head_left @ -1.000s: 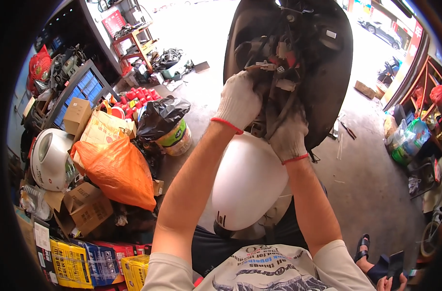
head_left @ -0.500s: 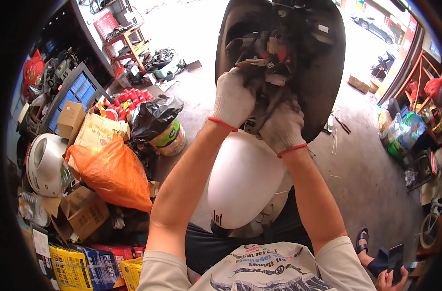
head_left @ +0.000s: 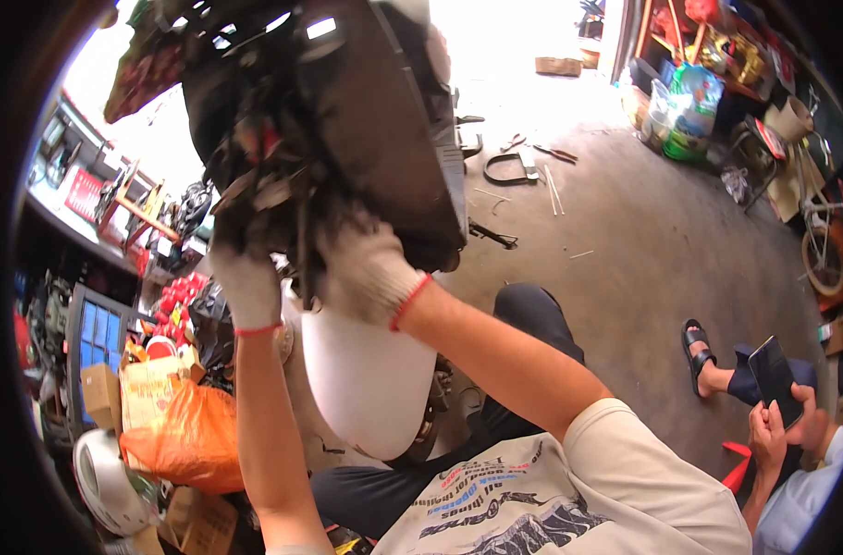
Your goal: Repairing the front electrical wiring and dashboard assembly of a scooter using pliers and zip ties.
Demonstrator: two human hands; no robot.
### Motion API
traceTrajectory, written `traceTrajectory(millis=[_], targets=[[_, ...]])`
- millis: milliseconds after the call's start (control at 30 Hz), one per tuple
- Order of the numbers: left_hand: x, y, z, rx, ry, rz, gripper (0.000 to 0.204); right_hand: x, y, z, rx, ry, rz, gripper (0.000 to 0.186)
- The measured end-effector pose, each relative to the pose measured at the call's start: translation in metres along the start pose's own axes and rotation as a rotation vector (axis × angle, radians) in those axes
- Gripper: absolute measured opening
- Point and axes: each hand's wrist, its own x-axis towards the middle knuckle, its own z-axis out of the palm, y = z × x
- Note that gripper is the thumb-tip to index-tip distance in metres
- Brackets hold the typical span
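A large dark shell [head_left: 384, 129] of a scooter front stands before me, its hollow inner side facing me. Wires and connectors [head_left: 271, 190] crowd its middle, blurred by motion. Below it is a smooth white rounded fender [head_left: 370, 384]. My left hand [head_left: 252, 287], in a white knit glove with a red cuff, reaches up into the left part of the wiring with curled fingers. My right hand [head_left: 370, 268], gloved alike, is closed at the lower wiring beside a dark upright cable or strip. What either hand grips is lost in shadow and blur.
Pliers [head_left: 556, 154], a hacksaw [head_left: 512, 170] and thin sticks lie on the concrete floor to the right. Boxes and an orange sack [head_left: 185, 435] are piled at left. A seated person with a phone [head_left: 775, 381] is at lower right, one sandalled foot [head_left: 699, 347] nearby.
My view has swung right, so the shell and both hands appear farther left. The shell looks tilted. The person with the phone shows more fully. Both hands stay at the wiring.
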Motion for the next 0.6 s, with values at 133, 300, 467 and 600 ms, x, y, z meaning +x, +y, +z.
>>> traceTrajectory(millis=[133,300,467,600], targets=[[-0.006,0.001,0.013,0.245,0.082,0.027,0.03,-0.076,0.094,-0.014,0.963,-0.037,-0.112,0.034],[-0.014,-0.008,0.034,0.358,0.07,0.099,0.045,-0.173,0.266,0.059,1.117,0.182,0.68,0.022],[-0.018,-0.016,0.038,0.205,0.061,-0.07,0.057,-0.335,0.373,0.166,0.154,-0.205,1.237,0.03],[-0.02,-0.024,0.029,0.298,-0.115,0.164,0.062,-0.407,0.347,0.233,0.181,-0.654,1.268,0.037]])
